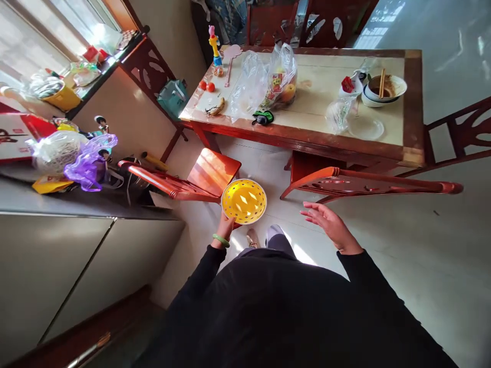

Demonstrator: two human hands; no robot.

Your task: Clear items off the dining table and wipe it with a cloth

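A round yellow basket (pixel 245 202) with small holes in its wall and a pale rim is gripped at its near left edge by my left hand (pixel 227 225). The basket's inside faces up and holds nothing that I can see. A green bangle (pixel 221 240) circles my left wrist. Off to the right, my right hand (pixel 326 222) hangs in the air with its fingers stretched out and nothing in it. It is nearest to the chair back (pixel 368 183) in front of it.
Ahead stands a table (pixel 314 122) bearing plastic bags (pixel 282 76) of fruit, tomatoes (pixel 210 87), a banana (pixel 216 107) and stacked bowls (pixel 383 92) with chopsticks. A wooden chair (pixel 215 171) is just beyond the basket. On the left, a cabinet top (pixel 23 197) carries a purple bag (pixel 88 166).
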